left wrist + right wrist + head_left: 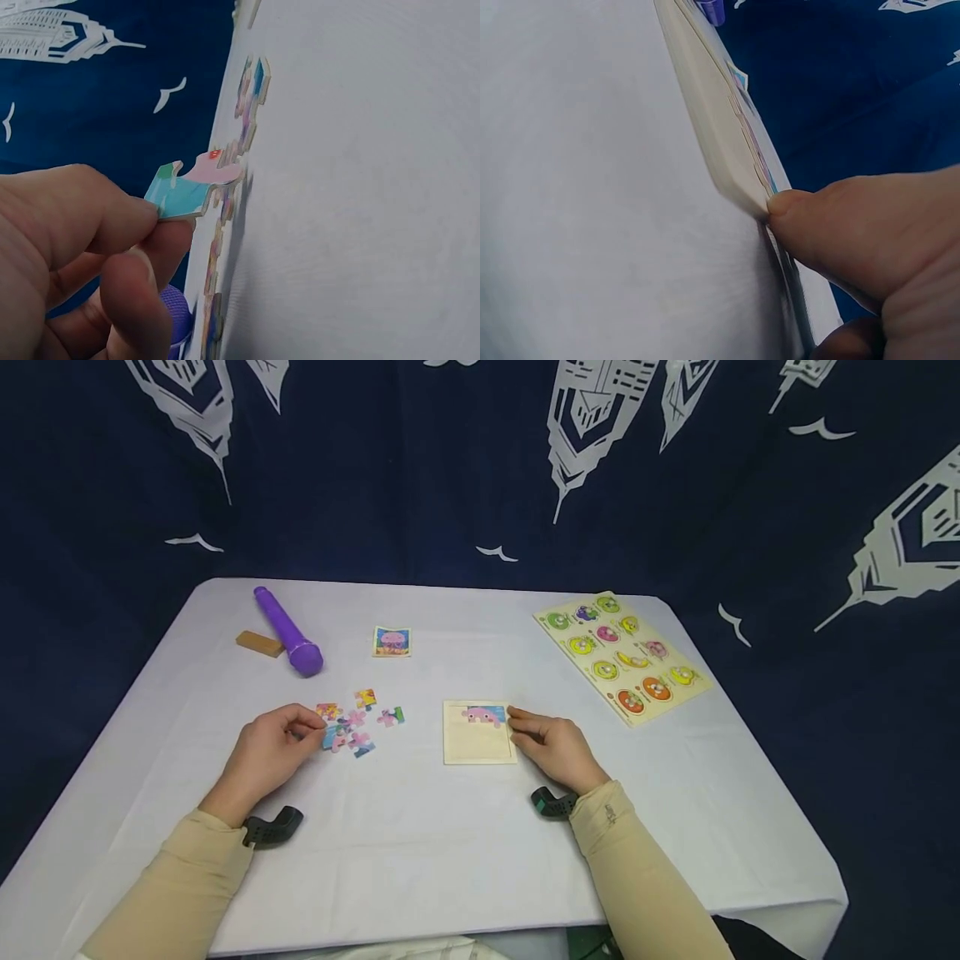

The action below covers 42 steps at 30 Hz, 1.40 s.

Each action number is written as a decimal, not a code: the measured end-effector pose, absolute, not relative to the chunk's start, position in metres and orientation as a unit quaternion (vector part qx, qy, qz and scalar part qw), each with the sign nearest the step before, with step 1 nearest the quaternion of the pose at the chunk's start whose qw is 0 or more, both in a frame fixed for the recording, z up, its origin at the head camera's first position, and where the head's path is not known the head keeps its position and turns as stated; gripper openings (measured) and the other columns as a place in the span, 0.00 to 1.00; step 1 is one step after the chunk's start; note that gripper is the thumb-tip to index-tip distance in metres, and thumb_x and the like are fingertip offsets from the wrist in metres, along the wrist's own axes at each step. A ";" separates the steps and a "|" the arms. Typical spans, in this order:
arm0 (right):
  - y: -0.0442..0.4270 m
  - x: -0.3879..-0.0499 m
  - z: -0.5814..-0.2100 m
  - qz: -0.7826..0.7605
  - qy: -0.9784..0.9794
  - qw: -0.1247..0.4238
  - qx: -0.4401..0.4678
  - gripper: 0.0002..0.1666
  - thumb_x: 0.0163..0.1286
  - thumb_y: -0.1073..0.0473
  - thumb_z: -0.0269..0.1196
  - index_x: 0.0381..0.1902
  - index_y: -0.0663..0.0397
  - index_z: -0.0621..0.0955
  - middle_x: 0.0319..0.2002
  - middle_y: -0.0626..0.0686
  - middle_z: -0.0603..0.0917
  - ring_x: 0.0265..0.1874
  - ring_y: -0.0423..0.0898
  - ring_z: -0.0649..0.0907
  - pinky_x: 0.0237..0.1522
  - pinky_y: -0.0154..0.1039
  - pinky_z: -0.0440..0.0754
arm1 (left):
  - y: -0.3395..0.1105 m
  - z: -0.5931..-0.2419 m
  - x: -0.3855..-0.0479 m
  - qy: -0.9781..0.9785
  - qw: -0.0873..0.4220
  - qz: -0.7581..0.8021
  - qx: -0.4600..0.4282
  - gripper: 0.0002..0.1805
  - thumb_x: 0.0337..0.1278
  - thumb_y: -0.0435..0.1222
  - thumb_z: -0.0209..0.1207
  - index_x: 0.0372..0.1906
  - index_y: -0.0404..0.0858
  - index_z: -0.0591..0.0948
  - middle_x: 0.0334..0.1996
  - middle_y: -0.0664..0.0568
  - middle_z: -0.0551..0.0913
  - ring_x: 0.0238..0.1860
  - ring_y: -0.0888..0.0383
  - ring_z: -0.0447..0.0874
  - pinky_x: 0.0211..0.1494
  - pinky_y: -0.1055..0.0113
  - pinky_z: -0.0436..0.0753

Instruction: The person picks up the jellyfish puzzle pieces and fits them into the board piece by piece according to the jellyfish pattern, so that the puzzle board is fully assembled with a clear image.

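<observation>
My left hand (273,747) pinches a blue and pink jigsaw piece (191,187) between thumb and finger, just above the table. Several loose jigsaw pieces (365,697) lie beside that hand, some close together. In the head view, a square wooden puzzle board (476,752) lies right of them, with joined pieces showing a pink animal (480,716) along its top. My right hand (558,750) holds the board by its right edge; in the right wrist view the thumb (799,214) presses near a corner. The other fingers are mostly hidden there.
A purple microphone (288,631) rests by a brown flat block (259,643) at the back left. A small picture card (392,642) lies behind the pieces. At the back right is a sheet of fruit pictures (626,660). White cloth (405,852) covers the table.
</observation>
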State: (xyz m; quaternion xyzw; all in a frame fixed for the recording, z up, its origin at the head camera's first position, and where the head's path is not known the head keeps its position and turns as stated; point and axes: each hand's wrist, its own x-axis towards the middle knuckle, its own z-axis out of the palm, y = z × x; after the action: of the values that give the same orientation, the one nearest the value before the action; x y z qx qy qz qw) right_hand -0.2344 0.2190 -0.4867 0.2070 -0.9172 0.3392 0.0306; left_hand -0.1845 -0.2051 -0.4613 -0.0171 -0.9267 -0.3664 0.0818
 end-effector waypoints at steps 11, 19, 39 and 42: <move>0.216 -0.236 -0.484 0.339 -0.921 0.020 0.192 0.19 0.73 0.56 0.67 0.59 0.53 0.86 0.65 0.45 0.81 0.67 0.48 0.79 0.68 0.49 0.75 | -0.205 -0.458 -0.187 -0.914 0.112 -0.390 0.009 0.05 0.66 0.37 0.64 0.43 0.41 0.85 0.33 0.49 0.86 0.25 0.57 0.71 0.25 0.67 0.70; 0.218 -0.241 -0.478 0.339 -0.921 -0.003 0.191 0.18 0.72 0.56 0.68 0.58 0.53 0.86 0.65 0.48 0.81 0.67 0.51 0.79 0.66 0.52 0.76 | -0.204 -0.462 -0.193 -0.912 0.099 -0.399 0.001 0.05 0.66 0.37 0.64 0.42 0.41 0.85 0.33 0.48 0.87 0.22 0.59 0.72 0.24 0.67 0.71; 0.219 -0.237 -0.483 0.318 -0.925 0.019 0.205 0.19 0.72 0.54 0.68 0.59 0.50 0.86 0.66 0.45 0.81 0.66 0.49 0.80 0.67 0.51 0.76 | -0.168 -0.456 -0.202 -0.853 -0.012 -0.520 -0.047 0.08 0.66 0.36 0.66 0.45 0.37 0.85 0.34 0.44 0.88 0.29 0.58 0.80 0.31 0.68 0.79; 0.219 -0.238 -0.484 0.318 -0.924 0.024 0.210 0.19 0.72 0.54 0.68 0.59 0.50 0.86 0.65 0.45 0.81 0.66 0.49 0.80 0.66 0.51 0.76 | -0.154 -0.450 -0.209 -0.852 -0.014 -0.520 -0.059 0.07 0.65 0.36 0.66 0.44 0.38 0.85 0.33 0.46 0.87 0.29 0.57 0.81 0.30 0.68 0.79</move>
State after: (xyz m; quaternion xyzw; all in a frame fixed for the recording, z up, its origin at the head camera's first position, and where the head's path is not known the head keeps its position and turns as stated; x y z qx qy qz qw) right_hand -0.2375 0.2188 -0.4844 0.2095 -0.9245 0.3177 0.0239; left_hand -0.2091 -0.1537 -0.4503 -0.0585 -0.8518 -0.5205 -0.0138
